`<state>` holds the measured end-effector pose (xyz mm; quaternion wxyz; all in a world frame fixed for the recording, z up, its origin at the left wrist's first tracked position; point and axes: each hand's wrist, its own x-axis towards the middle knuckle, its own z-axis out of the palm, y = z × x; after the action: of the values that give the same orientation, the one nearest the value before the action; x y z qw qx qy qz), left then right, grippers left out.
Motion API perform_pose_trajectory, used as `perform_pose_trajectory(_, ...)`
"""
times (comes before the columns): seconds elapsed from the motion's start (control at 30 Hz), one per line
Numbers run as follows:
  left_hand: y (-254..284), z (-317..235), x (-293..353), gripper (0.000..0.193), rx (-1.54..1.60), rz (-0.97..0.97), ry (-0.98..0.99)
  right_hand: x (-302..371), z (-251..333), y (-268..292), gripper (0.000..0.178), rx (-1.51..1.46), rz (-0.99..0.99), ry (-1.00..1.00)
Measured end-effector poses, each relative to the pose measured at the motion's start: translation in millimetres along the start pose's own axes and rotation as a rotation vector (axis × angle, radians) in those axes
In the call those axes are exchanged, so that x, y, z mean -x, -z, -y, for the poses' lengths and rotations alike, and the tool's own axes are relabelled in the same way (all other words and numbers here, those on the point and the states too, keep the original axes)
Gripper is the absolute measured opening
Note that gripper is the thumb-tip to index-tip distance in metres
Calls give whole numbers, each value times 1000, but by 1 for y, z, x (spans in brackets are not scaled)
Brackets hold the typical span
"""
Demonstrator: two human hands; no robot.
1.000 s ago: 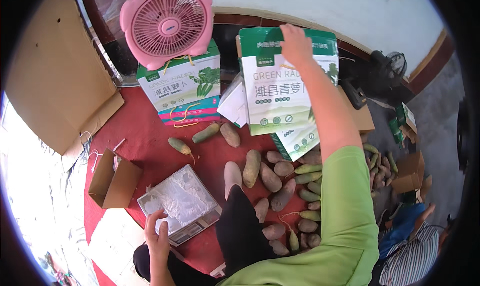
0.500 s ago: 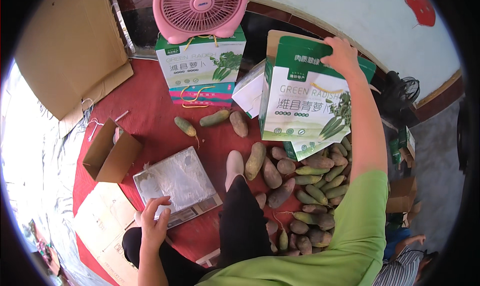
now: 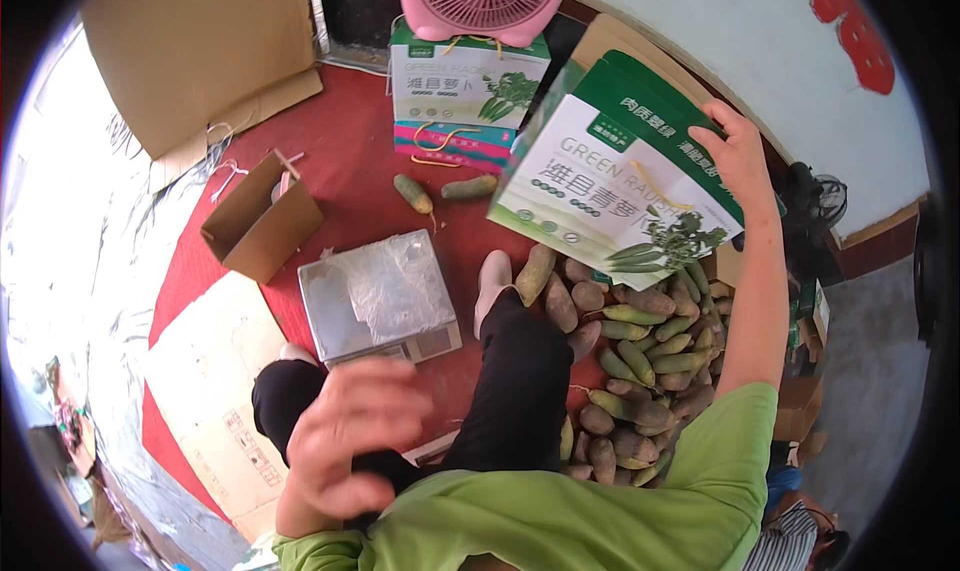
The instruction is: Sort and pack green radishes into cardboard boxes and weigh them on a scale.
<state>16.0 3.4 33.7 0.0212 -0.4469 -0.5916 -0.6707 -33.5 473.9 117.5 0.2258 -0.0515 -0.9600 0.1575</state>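
My right hand (image 3: 738,156) grips the upper right edge of a green-and-white cardboard carton (image 3: 600,186) printed with radishes. The carton hangs tilted at the far right, over the heap of green radishes (image 3: 640,361), and hides part of it. My left hand (image 3: 355,436) is raised above my lap, blurred by motion, its thumb apart from the curved fingers and nothing visible between them. Beyond it, a flat scale (image 3: 380,291) with a plastic-wrapped top rests on the red floor covering.
A pink fan (image 3: 487,1) stands on stacked cartons (image 3: 470,81) at the back. Two loose radishes (image 3: 467,187) lie in front of them. At left are a small open brown box (image 3: 262,216), a flat cardboard sheet (image 3: 220,391) and a large upright cardboard piece (image 3: 200,61).
The carton has tilted clockwise, with my right hand still on its edge. My left hand has risen from beside the scale toward me. The view has shifted slightly.
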Motion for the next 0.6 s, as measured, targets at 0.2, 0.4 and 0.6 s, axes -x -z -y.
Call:
perform_pose_trajectory(0.2,-11,-66,9,36,734,42,-264,3,74,-75,23,-168,45,186)
perform_pose_trajectory(0.4,-24,-92,26,28,949,-85,-356,20,161,-160,19,-289,144,417)
perform_pose_trajectory(0.6,5,-103,27,24,1007,122,-176,52,244,-210,12,-125,192,649)
